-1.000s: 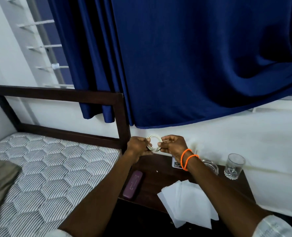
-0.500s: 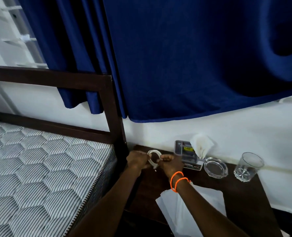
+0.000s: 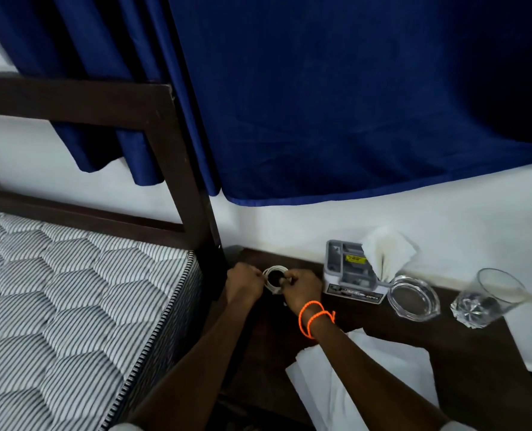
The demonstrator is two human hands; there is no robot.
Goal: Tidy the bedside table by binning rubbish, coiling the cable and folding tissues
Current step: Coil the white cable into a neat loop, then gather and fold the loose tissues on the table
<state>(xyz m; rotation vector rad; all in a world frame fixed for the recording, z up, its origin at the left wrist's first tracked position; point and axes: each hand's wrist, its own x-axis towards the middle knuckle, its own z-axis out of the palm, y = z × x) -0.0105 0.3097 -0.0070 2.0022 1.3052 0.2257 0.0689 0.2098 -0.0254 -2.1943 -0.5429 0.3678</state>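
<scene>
A person's two bare hands meet over the back left corner of a dark wooden worktop (image 3: 464,362), next to a bed. Between them is a white cable (image 3: 273,276) wound into a small round coil, held just above or on the wood; which one cannot be told. The left hand (image 3: 243,286) pinches the coil's left side, and the right hand (image 3: 300,289), with orange bands (image 3: 313,317) round its wrist, pinches its right side, so each grip is pressed together on the cable. White tissues (image 3: 380,384) lie flat at the worktop's front edge, partly under the right forearm. Along the back edge, from left to right, stand a grey box (image 3: 348,275) with a tissue (image 3: 389,253) sticking up, a glass ashtray (image 3: 413,298) and a drinking glass (image 3: 488,298). A striped mattress (image 3: 71,306) borders the worktop's left edge, with a dark headboard (image 3: 177,157) and blue curtain (image 3: 336,104) behind.
</scene>
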